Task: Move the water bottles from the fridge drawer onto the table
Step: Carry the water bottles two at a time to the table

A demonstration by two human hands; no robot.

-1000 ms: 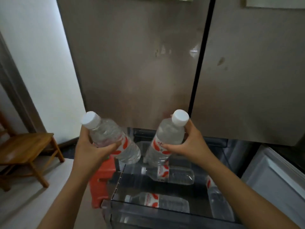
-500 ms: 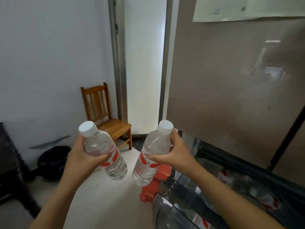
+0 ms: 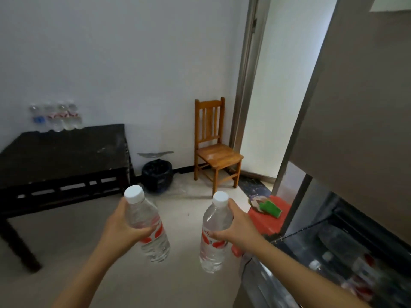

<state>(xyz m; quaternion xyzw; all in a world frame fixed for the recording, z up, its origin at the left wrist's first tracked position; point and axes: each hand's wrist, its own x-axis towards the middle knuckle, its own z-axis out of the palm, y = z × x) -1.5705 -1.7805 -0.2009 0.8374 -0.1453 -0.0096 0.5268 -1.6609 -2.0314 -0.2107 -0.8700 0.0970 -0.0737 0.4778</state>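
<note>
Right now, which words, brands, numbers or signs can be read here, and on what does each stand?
None can be read.
Left bottle, in the left hand: red and white label, print blurred.
Right bottle, in the right hand: red marks on label, too blurred.
Table bottles, on the table: labels too small.
Drawer bottles, in the drawer: blurred.
Sheet on the fridge: no print shows.

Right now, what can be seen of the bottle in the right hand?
The right-hand bottle is clear plastic with a white screw cap and a red-and-white label round its middle. It is held in the air, nearly upright, cap leaning slightly right, over the pale floor beside the open fridge drawer. Only the right hand touches it, gripping it at the label.
</note>
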